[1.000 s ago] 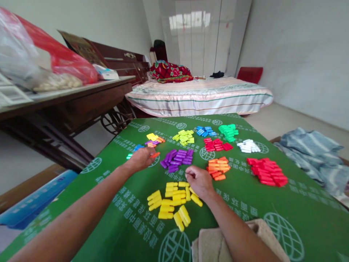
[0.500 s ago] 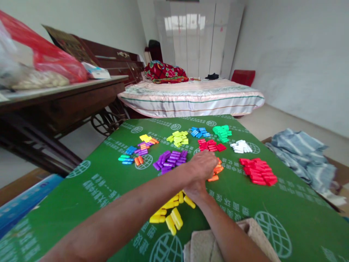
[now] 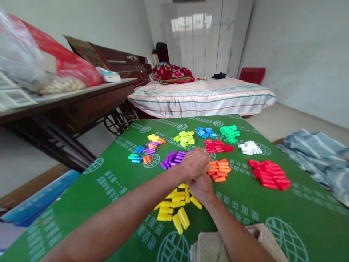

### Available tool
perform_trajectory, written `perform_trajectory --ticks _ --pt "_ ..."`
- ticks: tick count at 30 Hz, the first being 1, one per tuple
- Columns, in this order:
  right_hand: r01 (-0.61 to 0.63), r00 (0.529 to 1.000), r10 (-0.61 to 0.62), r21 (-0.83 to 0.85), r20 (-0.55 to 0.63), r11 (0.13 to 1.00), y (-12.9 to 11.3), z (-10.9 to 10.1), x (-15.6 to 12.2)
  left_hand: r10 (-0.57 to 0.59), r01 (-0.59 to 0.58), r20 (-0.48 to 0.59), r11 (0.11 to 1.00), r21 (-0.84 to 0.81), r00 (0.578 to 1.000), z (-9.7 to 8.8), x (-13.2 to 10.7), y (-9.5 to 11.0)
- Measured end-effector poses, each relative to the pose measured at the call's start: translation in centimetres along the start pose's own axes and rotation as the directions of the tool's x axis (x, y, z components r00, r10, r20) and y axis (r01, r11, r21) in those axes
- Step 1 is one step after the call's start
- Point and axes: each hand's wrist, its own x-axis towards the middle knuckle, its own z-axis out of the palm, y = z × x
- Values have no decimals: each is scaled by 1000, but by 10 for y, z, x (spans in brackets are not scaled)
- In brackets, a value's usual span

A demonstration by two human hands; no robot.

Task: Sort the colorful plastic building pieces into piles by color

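Just beside the right hand (image 3: 202, 188), smooth round-ended yellow pieces (image 3: 178, 198).

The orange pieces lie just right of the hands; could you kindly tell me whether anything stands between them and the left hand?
Nothing visible stands between the left hand and the orange pieces immediately to its right. I cannot tell whether they touch. The right hand sits on the near side, partly hidden.
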Motion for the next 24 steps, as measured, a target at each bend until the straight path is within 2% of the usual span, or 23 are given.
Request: perform_trajectory --ticks 2,3,4,6,8,10,11,13,16,19,22,24 --pt "21 1000 -21 16 21 1000 -3 -5 -2 -215 213 35 976 42 976 -13 -14 -27" --pt "32 999 -33 25 28 999 -4 -7 -3 -363 360 40 931 63 931 -17 -23 -44" --pt "41 999 -42 35 32 999 -5 -8 -4 -460 455 43 886 89 887 -20 -31 -61" --pt "42 999 -44 42 31 998 -6 -9 -5 -602 593 52 795 132 796 -21 -50 -95" --pt "38 999 -40 49 30 998 -6 -9 -5 -726 711 61 684 163 685 -18 -67 -123" --pt "39 999 -41 56 29 998 -5 -8 -4 -801 782 70 596 180 595 -11 -79 -141" --pt "38 999 -40 56 28 998 -5 -8 -4 -824 805 77 565 183 561 -7 -84 -146" --pt "31 999 -33 52 32 998 -5 -8 -3 -848 829 96 529 179 521 2 -88 -150" --pt "30 999 -31 45 29 999 -5 -8 -4 -855 840 113 518 163 506 13 -89 -150" --pt "36 999 -37 56 18 998 -5 -8 -4 -844 832 121 535 145 522 16 -88 -151" --pt "31 999 -31 57 13 998 -5 -7 -3 -808 800 129 588 119 575 11 -82 -149" --pt "32 999 -33 46 8 998 -5 -7 -2 -750 749 137 659 66 647 3 -74 -137"
